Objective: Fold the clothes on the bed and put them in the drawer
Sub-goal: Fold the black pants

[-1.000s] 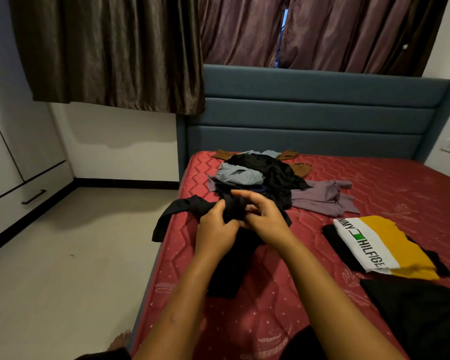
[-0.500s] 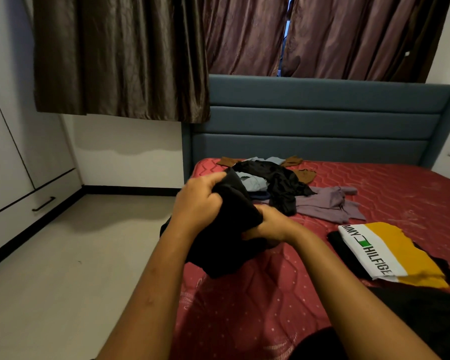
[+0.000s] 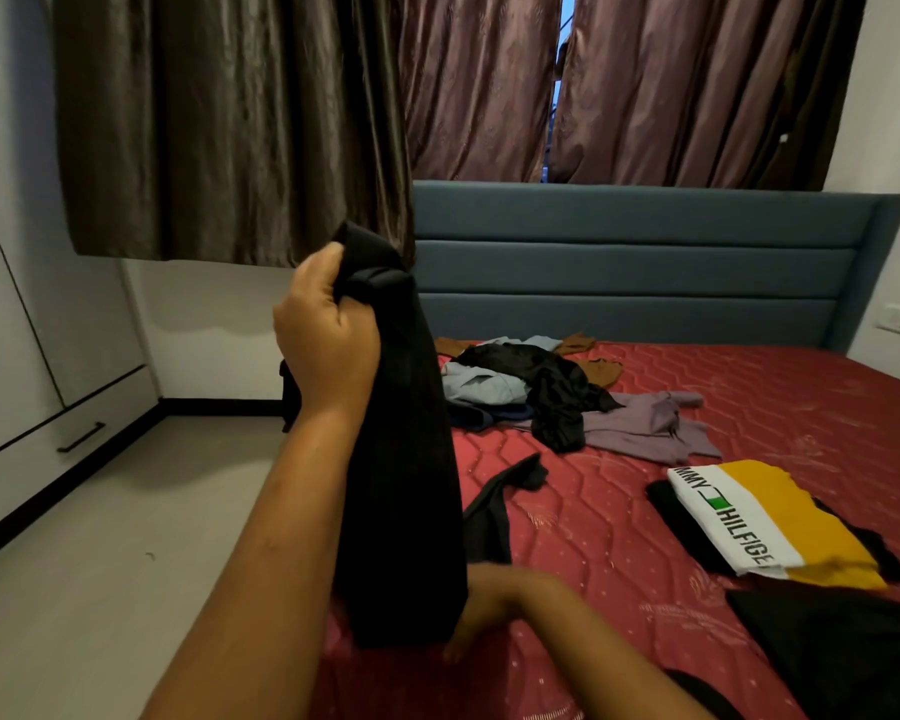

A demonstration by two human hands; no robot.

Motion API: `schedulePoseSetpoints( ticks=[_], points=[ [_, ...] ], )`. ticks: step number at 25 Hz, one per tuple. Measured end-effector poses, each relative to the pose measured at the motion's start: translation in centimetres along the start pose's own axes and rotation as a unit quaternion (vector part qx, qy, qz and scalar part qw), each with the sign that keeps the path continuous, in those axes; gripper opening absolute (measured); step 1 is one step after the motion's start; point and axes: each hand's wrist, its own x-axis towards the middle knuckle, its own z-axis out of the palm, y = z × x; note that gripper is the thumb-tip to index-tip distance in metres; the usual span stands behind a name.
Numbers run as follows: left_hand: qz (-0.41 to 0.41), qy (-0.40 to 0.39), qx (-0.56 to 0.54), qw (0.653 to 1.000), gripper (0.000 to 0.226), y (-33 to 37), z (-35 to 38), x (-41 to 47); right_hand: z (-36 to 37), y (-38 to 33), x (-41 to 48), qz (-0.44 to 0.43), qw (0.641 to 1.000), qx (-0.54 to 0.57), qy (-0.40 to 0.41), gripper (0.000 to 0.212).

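Observation:
My left hand (image 3: 328, 335) is raised and grips the top of a black garment (image 3: 401, 459), which hangs down in a long strip over the bed's left edge. My right hand (image 3: 476, 610) is low at the garment's bottom end; its fingers are mostly hidden behind the cloth, so its hold cannot be made out. A loose part of the black garment (image 3: 494, 506) trails on the red mattress (image 3: 619, 537). A pile of unfolded clothes (image 3: 536, 392) lies near the headboard. A folded white and yellow shirt (image 3: 759, 517) lies at the right.
A white wardrobe with a bottom drawer (image 3: 81, 433) and black handle stands at the left across open floor (image 3: 100, 563). A blue headboard (image 3: 645, 262) and dark curtains (image 3: 230, 122) are behind. Another black cloth (image 3: 842, 652) lies at the bed's near right.
My left hand has lifted the black garment from the mattress up to head height, stretching it out. My right hand has slid down to its lower end.

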Motion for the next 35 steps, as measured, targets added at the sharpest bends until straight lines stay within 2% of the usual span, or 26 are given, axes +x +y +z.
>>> schedulePoseSetpoints(
  ticks=[2,4,6,7,8,10,12,14,16,17,18,19,20,21,22,23,24,25,27,28,31,32,33,35],
  points=[
    [-0.004,0.017,-0.042,0.999,0.02,-0.3,0.3,0.7,2.0,-0.7,0.1,0.008,0.999,-0.001,-0.035,0.062],
    [-0.034,0.031,-0.081,0.996,0.017,-1.0,0.7,1.5,1.5,0.5,1.1,0.024,1.0,-0.014,-0.012,0.059],
    [-0.091,0.074,-0.122,0.986,0.018,-1.7,0.6,2.9,-2.4,3.8,2.0,0.072,0.99,-0.049,0.115,0.046],
    [-0.11,0.098,-0.137,0.98,0.02,-2.2,0.4,3.9,-5.6,5.6,1.8,0.104,0.965,-0.039,0.237,0.037],
    [-0.114,0.113,-0.145,0.976,0.024,-2.4,0.1,5.0,-9.5,7.1,0.7,0.135,0.917,0.006,0.375,0.03],
    [-0.116,0.107,-0.147,0.976,0.04,-3.8,-0.5,7.2,-17.7,8.2,-3.3,0.173,0.752,0.118,0.625,0.028],
    [-0.142,0.071,-0.189,0.969,0.045,-5.2,-0.2,8.4,-24.3,7.3,-8.3,0.163,0.604,0.151,0.766,0.026],
    [-0.145,0.051,-0.176,0.972,0.041,-6.7,0.1,8.0,-26.3,6.2,-11.4,0.137,0.524,0.087,0.836,0.024],
    [-0.154,0.033,-0.146,0.977,0.027,-8.9,0.6,6.6,-23.9,7.1,-12.5,0.13,0.489,-0.038,0.862,0.029],
    [-0.164,0.02,-0.14,0.976,0.022,-10.0,0.7,5.4,-21.4,8.8,-12.1,0.129,0.504,-0.098,0.848,0.033],
    [-0.194,-0.011,-0.133,0.972,0.022,-11.8,0.7,3.3,-18.1,11.3,-11.4,0.149,0.554,-0.152,0.804,0.036],
    [-0.226,-0.053,-0.136,0.963,0.022,-13.8,0.4,0.8,-14.2,14.8,-10.1,0.195,0.631,-0.197,0.724,0.037],
    [-0.245,-0.129,-0.106,0.955,0.018,-15.8,-0.5,-2.6,-10.4,18.4,-8.5,0.256,0.716,-0.214,0.613,0.037],
    [-0.235,-0.224,-0.022,0.946,0.019,-18.2,-1.7,-6.6,-6.4,20.9,-7.4,0.322,0.806,-0.167,0.468,0.037],
    [-0.264,-0.318,0.051,0.909,0.025,-20.2,-2.9,-10.4,-3.0,22.3,-6.8,0.369,0.871,-0.079,0.316,0.038],
    [-0.293,-0.423,0.134,0.847,0.025,-22.0,-4.0,-14.0,-0.2,23.3,-6.5,0.396,0.9,0.002,0.182,0.039],
    [-0.261,-0.514,0.246,0.78,0.029,-23.3,-5.4,-17.3,1.6,23.2,-6.5,0.398,0.913,0.04,0.08,0.039],
    [-0.261,-0.568,0.285,0.727,0.038,-24.3,-6.6,-19.6,2.6,23.0,-6.4,0.394,0.917,0.063,0.021,0.038],
    [-0.201,-0.611,0.345,0.684,0.028,-22.4,-9.0,-23.8,2.8,22.4,-6.3,0.359,0.932,0.054,0.002,0.037],
    [-0.171,-0.622,0.402,0.65,0.025,-21.2,-8.5,-24.1,2.3,22.2,-6.3,0.354,0.934,0.039,0.014,0.037],
    [-0.1,-0.589,0.506,0.622,0.033,-19.2,-4.2,-22.4,2.0,22.9,-5.6,0.364,0.925,0.061,0.092,0.046],
    [-0.069,-0.603,0.514,0.606,0.034,-18.8,-2.2,-22.2,2.2,23.0,-5.3,0.367,0.918,0.091,0.121,0.049],
    [-0.066,-0.623,0.506,0.592,0.033,-18.1,-0.5,-22.8,2.5,23.2,-4.9,0.365,0.913,0.112,0.14,0.052],
    [-0.053,-0.661,0.454,0.595,0.032,-16.2,2.6,-24.6,3.3,24.0,-4.2,0.374,0.902,0.151,0.154,0.058]
  ],
)
